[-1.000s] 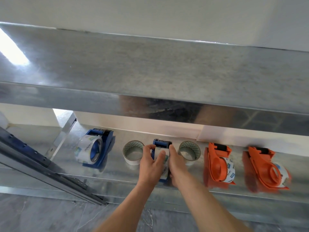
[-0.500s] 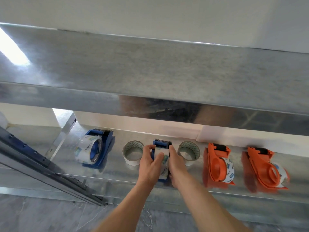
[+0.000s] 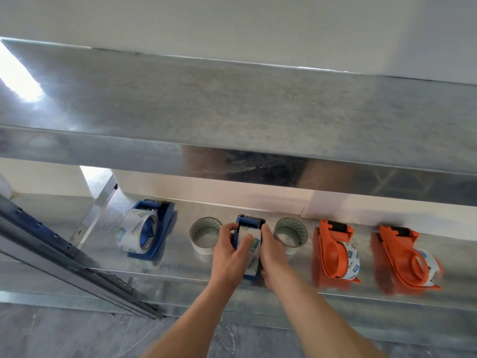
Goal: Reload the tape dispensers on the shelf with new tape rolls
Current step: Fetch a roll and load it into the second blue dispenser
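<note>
My left hand (image 3: pixel 228 257) and right hand (image 3: pixel 273 254) clasp the blue dispenser (image 3: pixel 249 224) and its roll (image 3: pixel 251 250), fingers curled tight.

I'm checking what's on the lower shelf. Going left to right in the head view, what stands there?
Blue dispenser with roll → loose roll → blue dispenser held by both hands → loose roll → orange dispenser → orange dispenser.

left tape roll (image 3: pixel 136 232) | print reversed, not clearly legible
</note>
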Demonstrator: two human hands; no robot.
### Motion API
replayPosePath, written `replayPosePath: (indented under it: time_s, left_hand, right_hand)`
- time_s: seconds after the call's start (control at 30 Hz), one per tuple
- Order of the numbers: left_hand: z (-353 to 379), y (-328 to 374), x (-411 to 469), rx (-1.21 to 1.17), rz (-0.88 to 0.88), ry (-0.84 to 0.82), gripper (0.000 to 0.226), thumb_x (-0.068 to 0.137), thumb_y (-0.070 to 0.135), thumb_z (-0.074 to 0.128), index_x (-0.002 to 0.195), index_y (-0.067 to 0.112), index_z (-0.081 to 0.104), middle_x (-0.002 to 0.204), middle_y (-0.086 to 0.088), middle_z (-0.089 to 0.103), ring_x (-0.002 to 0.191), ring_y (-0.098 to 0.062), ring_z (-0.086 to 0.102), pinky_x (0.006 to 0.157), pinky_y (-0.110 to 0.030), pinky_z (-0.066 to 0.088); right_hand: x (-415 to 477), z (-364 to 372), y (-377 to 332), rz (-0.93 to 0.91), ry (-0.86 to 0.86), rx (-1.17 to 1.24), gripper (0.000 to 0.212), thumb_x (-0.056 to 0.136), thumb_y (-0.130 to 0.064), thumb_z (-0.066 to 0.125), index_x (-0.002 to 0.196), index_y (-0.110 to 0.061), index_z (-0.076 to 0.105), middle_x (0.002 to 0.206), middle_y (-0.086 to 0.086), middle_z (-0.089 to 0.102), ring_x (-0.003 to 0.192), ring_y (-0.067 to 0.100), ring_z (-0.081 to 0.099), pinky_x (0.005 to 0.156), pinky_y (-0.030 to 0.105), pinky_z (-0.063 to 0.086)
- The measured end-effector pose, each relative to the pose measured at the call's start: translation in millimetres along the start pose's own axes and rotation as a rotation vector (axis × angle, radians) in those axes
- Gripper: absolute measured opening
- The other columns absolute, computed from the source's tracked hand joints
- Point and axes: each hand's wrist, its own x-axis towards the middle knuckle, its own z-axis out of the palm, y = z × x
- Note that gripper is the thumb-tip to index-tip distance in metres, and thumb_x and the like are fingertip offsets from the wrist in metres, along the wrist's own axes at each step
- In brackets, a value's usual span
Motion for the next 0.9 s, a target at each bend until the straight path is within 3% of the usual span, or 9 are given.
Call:
replayPosePath:
  time_s: [0.17,0.53,0.7,0.77,0.83,0.9]
  left_hand:
    - [-3.8,-1.9,-1.2,-0.005,0.007,0.006,0.031,0.085,0.038,0.061,0.113,0.028,0.052,0.096,-0.004,0.071,0.083,-0.02,0.072,0.073,-0.04,0.061]
    - [-10.9,1.6,-10.0,-0.02,0.028,0.025,0.031,0.094,0.03,0.063,0.123,0.025,0.05,0.108,0.0,0.063,0.1,-0.019,0.065,0.084,-0.044,0.06]
    - [-14.7,1.7,-12.8,0.014,0.043,0.052,0.065,0.072,0.066,0.058,0.125,0.029,0.049,0.115,0.006,0.058,0.11,-0.017,0.06,0.093,-0.048,0.056]
    - [-15.2,1.2,-13.5,0.005,0.052,0.054,0.066,0.07,0.068,0.057,0.125,0.031,0.049,0.116,0.007,0.057,0.111,-0.017,0.059,0.094,-0.049,0.055]
    - [-14.9,1.9,-15.2,0.0,0.062,0.055,0.066,0.07,0.068,0.057,0.124,0.031,0.049,0.117,0.008,0.056,0.112,-0.016,0.059,0.096,-0.049,0.054]
    - [-14.6,3.0,-17.7,0.008,0.077,0.065,0.064,0.07,0.067,0.056,0.123,0.032,0.049,0.117,0.01,0.056,0.112,-0.015,0.058,0.097,-0.049,0.053]
  right_hand:
    - [-3.5,-0.5,1.1,-0.021,0.018,-0.014,0.042,0.104,-0.046,0.039,0.091,-0.017,0.067,0.088,0.014,0.077,0.088,0.036,0.074,0.088,0.057,0.058]
    - [-13.8,-1.7,-1.7,-0.055,0.0,-0.074,0.046,0.099,-0.047,0.04,0.102,-0.012,0.07,0.09,0.014,0.078,0.087,0.037,0.075,0.086,0.061,0.057]
    - [-20.2,-1.1,-3.6,-0.109,0.016,-0.144,0.052,0.102,-0.047,0.035,0.106,-0.006,0.066,0.094,0.015,0.077,0.083,0.033,0.075,0.082,0.054,0.061]
    - [-28.4,-2.8,-6.9,-0.11,0.021,-0.156,0.051,0.103,-0.047,0.034,0.101,-0.007,0.065,0.09,0.013,0.075,0.079,0.027,0.072,0.07,0.042,0.062]
    - [-34.7,-7.6,-8.9,-0.128,0.035,-0.172,0.045,0.106,-0.044,0.034,0.094,-0.009,0.058,0.08,0.002,0.065,0.07,0.014,0.062,0.056,0.027,0.049]
    - [-41.3,-12.2,-10.0,-0.135,0.031,-0.199,0.037,0.107,-0.042,0.034,0.103,-0.013,0.057,0.077,-0.006,0.055,0.065,0.005,0.049,0.054,0.018,0.04]
